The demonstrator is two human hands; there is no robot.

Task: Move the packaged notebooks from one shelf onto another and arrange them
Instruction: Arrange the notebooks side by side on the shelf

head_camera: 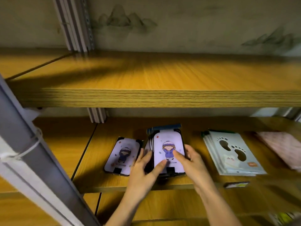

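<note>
A stack of packaged notebooks [167, 141] with a lilac cover and a cartoon child in a purple coat sits on the lower wooden shelf [114, 183]. My left hand [145, 168] clasps the stack's left edge, thumb lying on the top cover. My right hand [190, 159] grips its right edge, thumb also on the cover. A single matching notebook [121, 155] lies flat just left of the stack. The upper wooden shelf [162, 75] above carries nothing in view.
A pile of pale blue packets with footprint cut-outs [231, 152] lies to the right, and a pinkish packet [280, 147] beyond it. A grey metal upright [32, 152] crosses the left foreground. A small dark label [237, 184] hangs on the shelf's front edge.
</note>
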